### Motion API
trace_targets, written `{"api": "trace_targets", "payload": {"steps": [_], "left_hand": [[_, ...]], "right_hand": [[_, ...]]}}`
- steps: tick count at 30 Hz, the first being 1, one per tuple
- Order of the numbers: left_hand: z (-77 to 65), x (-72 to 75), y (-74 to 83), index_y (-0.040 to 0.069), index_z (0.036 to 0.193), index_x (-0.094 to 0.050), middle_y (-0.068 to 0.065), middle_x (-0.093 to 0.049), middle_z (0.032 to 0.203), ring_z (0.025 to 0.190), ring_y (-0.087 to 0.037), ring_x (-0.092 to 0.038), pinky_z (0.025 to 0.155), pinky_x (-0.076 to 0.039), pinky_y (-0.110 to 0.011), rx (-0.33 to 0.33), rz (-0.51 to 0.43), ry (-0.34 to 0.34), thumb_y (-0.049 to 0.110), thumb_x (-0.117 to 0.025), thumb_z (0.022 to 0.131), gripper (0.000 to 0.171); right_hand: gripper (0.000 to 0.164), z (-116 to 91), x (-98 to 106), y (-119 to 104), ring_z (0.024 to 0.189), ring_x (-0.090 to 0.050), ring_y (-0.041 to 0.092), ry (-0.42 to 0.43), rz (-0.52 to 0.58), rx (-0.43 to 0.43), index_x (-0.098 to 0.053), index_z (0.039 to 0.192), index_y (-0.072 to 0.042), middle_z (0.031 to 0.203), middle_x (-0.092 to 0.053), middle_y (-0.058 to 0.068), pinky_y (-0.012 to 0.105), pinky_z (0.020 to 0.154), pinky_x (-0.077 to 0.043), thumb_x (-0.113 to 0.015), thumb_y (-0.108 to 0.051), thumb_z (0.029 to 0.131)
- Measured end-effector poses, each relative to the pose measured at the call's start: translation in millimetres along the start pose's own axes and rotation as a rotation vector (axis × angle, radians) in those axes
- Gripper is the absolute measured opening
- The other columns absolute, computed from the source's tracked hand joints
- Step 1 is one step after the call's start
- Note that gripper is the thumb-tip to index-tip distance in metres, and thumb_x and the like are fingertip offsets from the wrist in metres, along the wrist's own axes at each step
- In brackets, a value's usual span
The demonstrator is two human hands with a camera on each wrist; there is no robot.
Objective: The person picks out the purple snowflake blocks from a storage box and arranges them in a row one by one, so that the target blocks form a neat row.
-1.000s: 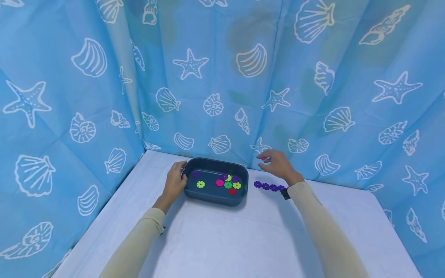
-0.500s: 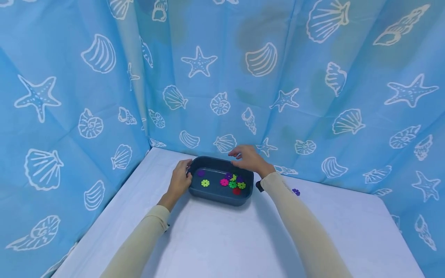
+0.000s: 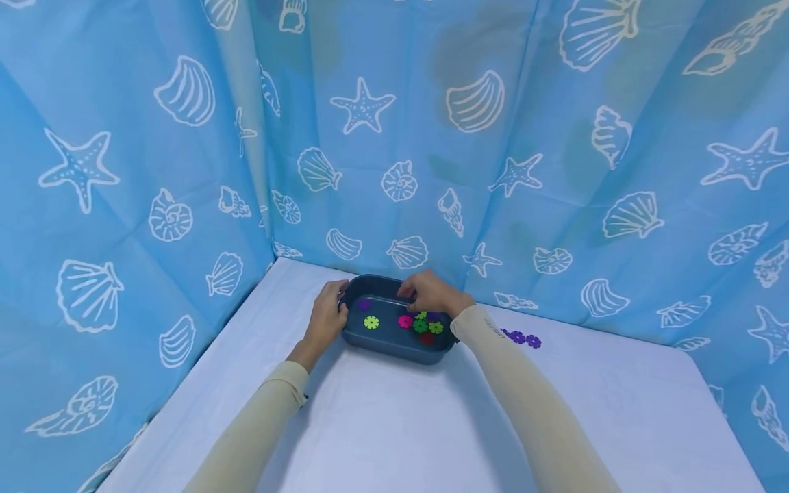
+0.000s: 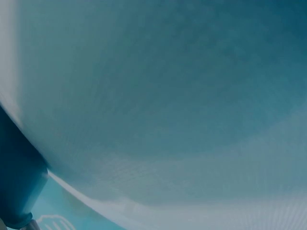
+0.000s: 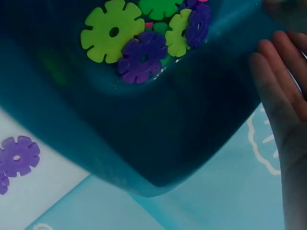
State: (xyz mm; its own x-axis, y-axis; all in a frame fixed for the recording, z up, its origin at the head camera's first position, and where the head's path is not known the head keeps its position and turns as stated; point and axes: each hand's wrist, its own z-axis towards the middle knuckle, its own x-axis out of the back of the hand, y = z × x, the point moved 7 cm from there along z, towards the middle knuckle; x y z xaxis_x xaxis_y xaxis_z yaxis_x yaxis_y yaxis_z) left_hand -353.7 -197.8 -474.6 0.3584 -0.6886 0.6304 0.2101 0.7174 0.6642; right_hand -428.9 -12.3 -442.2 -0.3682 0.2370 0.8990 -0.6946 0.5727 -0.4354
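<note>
A dark blue-grey plastic tub [image 3: 388, 348] stands on the table, holding several notched snowflake discs. My left hand [image 3: 327, 316] grips its left end, fingers at the rim and thumb in front. Over the tub's back right part reaches my right hand [image 3: 431, 294], fingers bent loosely down above the discs. Among these are a pink disc [image 3: 405, 321], a green disc [image 3: 420, 326], a red disc [image 3: 427, 338] and, farther left, a yellow-green disc [image 3: 371, 322]. In the right wrist view, a purple disc [image 5: 142, 57] lies near the tub wall, apart from the fingertips [image 5: 264, 45].
To the right of the tub, a row of joined purple discs [image 3: 520, 338] lies on the white table [image 3: 394, 418], partly hidden by the right sleeve. A blue shell-print curtain [image 3: 370, 219] hangs close behind. The left wrist view is mostly a blur.
My right hand has moved left from above the purple row to over the tub, then lowered toward the discs. My left hand keeps its hold on the tub. The head view has shifted slightly.
</note>
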Motion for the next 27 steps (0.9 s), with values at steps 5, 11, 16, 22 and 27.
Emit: {"api": "trace_targets", "payload": {"steps": [5, 11, 16, 22, 27], "left_hand": [[1.5, 0.8, -0.4, -0.003, 0.132, -0.051, -0.017, -0.053, 0.129, 0.123, -0.028, -0.054, 0.103, -0.048, -0.034, 0.016, 0.004, -0.006, -0.013, -0.058, 0.087, 0.046], [2.0, -0.2, -0.4, -0.003, 0.131, -0.051, -0.017, -0.053, 0.128, 0.123, -0.028, -0.054, 0.102, -0.047, -0.033, 0.007, 0.005, -0.006, -0.013, -0.059, 0.087, 0.046], [0.4, 0.1, 1.2, -0.003, 0.131, -0.052, -0.017, -0.054, 0.128, 0.122, -0.027, -0.054, 0.102, -0.048, -0.032, -0.002, 0.005, 0.001, -0.013, -0.059, 0.087, 0.046], [0.5, 1.5, 2.1, -0.003, 0.132, -0.051, -0.016, -0.053, 0.129, 0.123, -0.026, -0.054, 0.103, -0.047, -0.032, 0.0, 0.011, -0.002, -0.012, -0.058, 0.088, 0.046], [1.1, 1.3, 1.5, -0.003, 0.132, -0.051, -0.016, -0.053, 0.129, 0.123, -0.026, -0.054, 0.103, -0.047, -0.032, 0.007, 0.011, -0.004, -0.012, -0.058, 0.088, 0.046]], "right_hand": [[0.036, 6.7, -2.0, -1.5, 0.104, -0.065, 0.023, -0.03, -0.014, -0.015, -0.07, 0.115, -0.001, 0.112, -0.07, 0.011, 0.034, 0.09, -0.056, -0.077, -0.003, 0.081], [0.035, 12.1, -7.1, -1.7, 0.103, -0.065, 0.023, -0.084, -0.015, -0.057, -0.07, 0.116, -0.002, 0.112, -0.07, 0.012, 0.031, 0.085, -0.057, -0.076, -0.001, 0.081], [0.036, 12.1, -15.9, 2.0, 0.102, -0.065, 0.022, -0.177, -0.031, -0.116, -0.07, 0.116, -0.004, 0.111, -0.07, 0.011, 0.03, 0.083, -0.058, -0.076, 0.0, 0.08], [0.04, 10.7, -23.1, 6.7, 0.108, -0.064, 0.022, -0.238, -0.067, -0.131, -0.071, 0.117, -0.004, 0.114, -0.069, 0.01, 0.032, 0.087, -0.058, -0.074, 0.007, 0.078], [0.041, 13.3, -27.1, 12.2, 0.104, -0.065, 0.021, -0.235, -0.059, -0.122, -0.072, 0.114, -0.006, 0.111, -0.07, 0.009, 0.031, 0.086, -0.058, -0.072, 0.011, 0.077]]}}
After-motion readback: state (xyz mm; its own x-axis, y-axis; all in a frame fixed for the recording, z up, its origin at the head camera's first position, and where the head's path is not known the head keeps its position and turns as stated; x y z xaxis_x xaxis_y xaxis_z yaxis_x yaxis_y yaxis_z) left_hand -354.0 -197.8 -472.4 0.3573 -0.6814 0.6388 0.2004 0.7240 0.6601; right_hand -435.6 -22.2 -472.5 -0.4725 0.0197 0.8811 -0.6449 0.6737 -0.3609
